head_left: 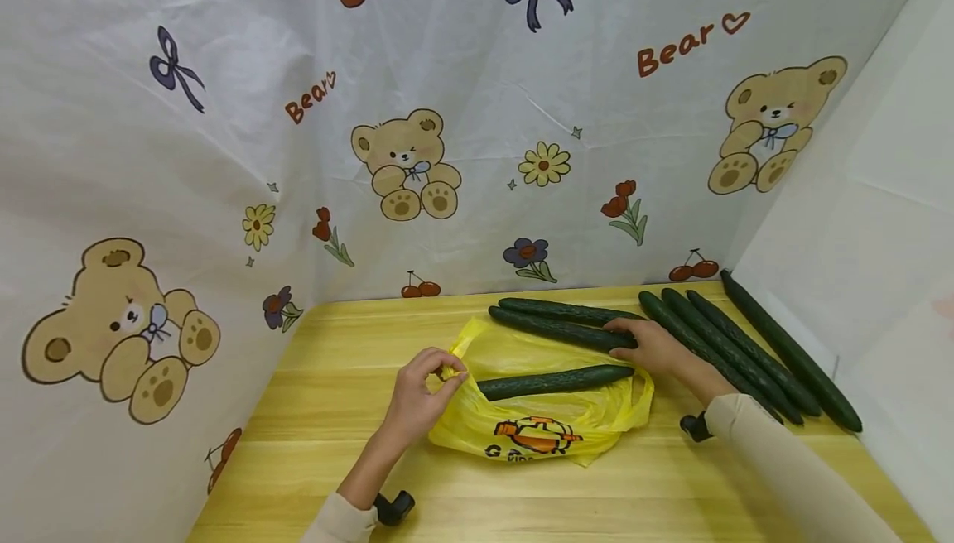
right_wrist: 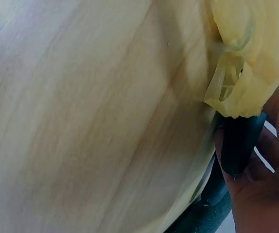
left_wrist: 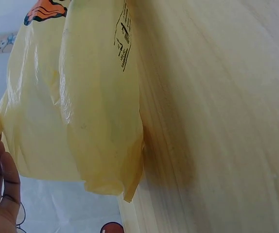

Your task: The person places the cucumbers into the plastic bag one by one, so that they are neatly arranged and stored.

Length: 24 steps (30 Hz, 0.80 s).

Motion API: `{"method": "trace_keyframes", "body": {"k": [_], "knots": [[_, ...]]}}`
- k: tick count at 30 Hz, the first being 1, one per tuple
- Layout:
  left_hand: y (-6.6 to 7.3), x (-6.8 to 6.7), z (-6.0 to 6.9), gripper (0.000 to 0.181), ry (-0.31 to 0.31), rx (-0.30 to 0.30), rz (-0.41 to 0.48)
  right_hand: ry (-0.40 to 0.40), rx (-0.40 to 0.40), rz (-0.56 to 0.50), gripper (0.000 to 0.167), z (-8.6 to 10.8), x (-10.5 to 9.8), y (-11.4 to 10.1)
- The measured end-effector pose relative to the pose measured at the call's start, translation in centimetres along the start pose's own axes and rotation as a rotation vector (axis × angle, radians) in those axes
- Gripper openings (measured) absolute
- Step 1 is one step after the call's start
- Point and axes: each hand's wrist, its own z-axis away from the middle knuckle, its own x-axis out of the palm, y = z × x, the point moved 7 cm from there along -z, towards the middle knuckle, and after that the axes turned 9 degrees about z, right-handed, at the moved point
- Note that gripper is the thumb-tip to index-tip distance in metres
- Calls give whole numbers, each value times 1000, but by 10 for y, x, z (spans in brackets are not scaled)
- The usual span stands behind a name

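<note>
A yellow plastic bag (head_left: 522, 435) with a printed logo lies on the table, its mouth spread. My left hand (head_left: 419, 398) pinches the bag's left edge between thumb and fingers. One cucumber (head_left: 555, 382) lies in the bag's opening. At the bag's far edge, my right hand (head_left: 656, 348) grips the right end of a second cucumber (head_left: 551, 329); the right wrist view shows that cucumber end (right_wrist: 239, 145) between thumb and fingers, beside the bag's handle (right_wrist: 241, 92). Another cucumber (head_left: 566, 309) lies just behind it, its right end partly hidden by the hand.
To the right, several more cucumbers (head_left: 745, 344) lie side by side, slanting, with the outermost along the right wall. The wooden table (head_left: 335, 386) is bounded by a white cloth (head_left: 477, 253) printed with bears at the back and left.
</note>
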Motion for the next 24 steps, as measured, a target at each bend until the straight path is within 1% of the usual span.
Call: {"method": "trace_keyframes", "body": {"k": [6, 12, 17, 22, 24], "knots": [[1, 1, 0, 13, -4, -10, -1, 28, -21, 12, 49, -1, 2, 0], [1, 1, -1, 15, 0, -17, -22, 54, -31, 10, 47, -1, 3, -1], [0, 2, -2, 15, -1, -21, -18, 96, -36, 1, 45, 2, -5, -8], [-2, 3, -1, 15, -4, -17, -16, 138, -29, 22, 43, 9, -14, -14], [-3, 2, 0, 16, 2, -21, -15, 154, -29, 14, 43, 11, -18, -16]]}}
